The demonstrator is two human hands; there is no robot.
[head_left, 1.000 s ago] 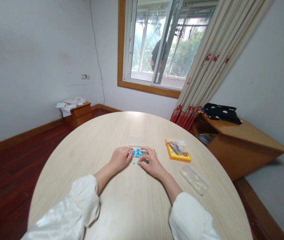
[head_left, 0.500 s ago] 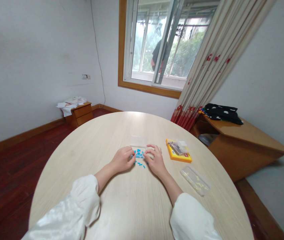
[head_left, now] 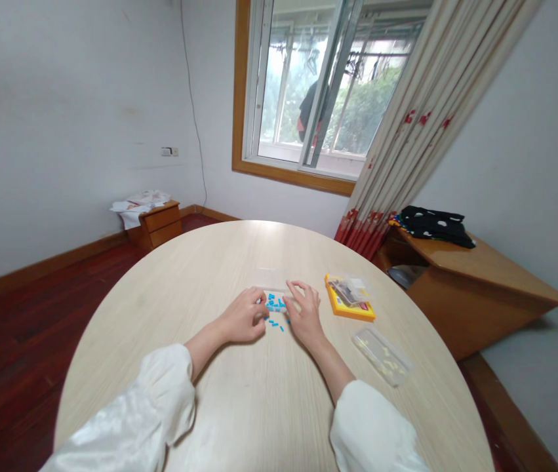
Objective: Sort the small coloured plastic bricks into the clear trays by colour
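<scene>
Between my hands on the round table lies a small clear plastic box [head_left: 275, 311] with blue pieces [head_left: 271, 297] in it, small and block-like. A few loose blue pieces [head_left: 274, 324] are on the tabletop just in front of it. My left hand [head_left: 248, 316] is at the box's left side, fingers curled inward by the blue pieces; whether a small piece is in them is hidden. At the right side is my right hand [head_left: 304, 311], its fingers apart, with the forefinger raised and other fingertips close to the box edge. A flat clear lid [head_left: 271, 278] is just behind.
On the right of the table [head_left: 239, 406] are a yellow box [head_left: 350, 308] with a clear case on top and a clear tray [head_left: 381, 358] holding pale yellow pieces. Farther right stands a wooden desk [head_left: 495, 278] with folded dark cloth [head_left: 436, 225]. A small cabinet [head_left: 160, 223] is at far left.
My left fingers have shifted and reach slightly farther over the blue pieces. My right forefinger has lifted and straightened. The blue pieces in the box sit a little differently.
</scene>
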